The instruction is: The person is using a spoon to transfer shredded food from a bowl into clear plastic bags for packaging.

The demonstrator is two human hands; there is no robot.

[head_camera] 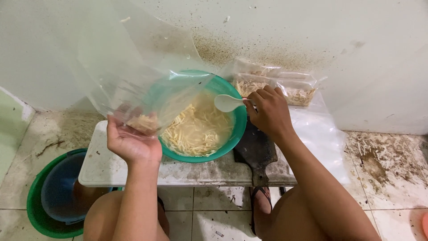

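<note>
The left hand (131,143) is cupped palm-up under the lower corner of a clear plastic bag (133,76), fingers closed on the film. The bag stands tall and open toward the bowl, so its mouth hangs partly over the rim; a small portion of pale shredded strips (143,122) already sits in the bottom corner, resting on the palm. Support from below appears intended to keep the load from pulling the thin film out of the grip.

The right hand (269,111) is closed on the handle of a white spoon (226,103), with the spoon's bowl pointed toward the bag and held above the contents of the green bowl (238,129). That bowl holds more of the same pale strips in cloudy liquid (the liquid level is hard to judge through the bag).

The green bowl stands on a low white bench (98,165) against the wall, close to both hands, which keeps the transfer path short. Behind it, filled clear packets (285,87) lie stacked against the wall, away from the working area. A dark cutting board (256,151) lies just right of the bowl, partly under the right wrist. Flat clear plastic sheets (321,138) lie at the bench's right end. On the tiled floor, lower left, a blue basin sits nested in a green tub (33,205).
</note>
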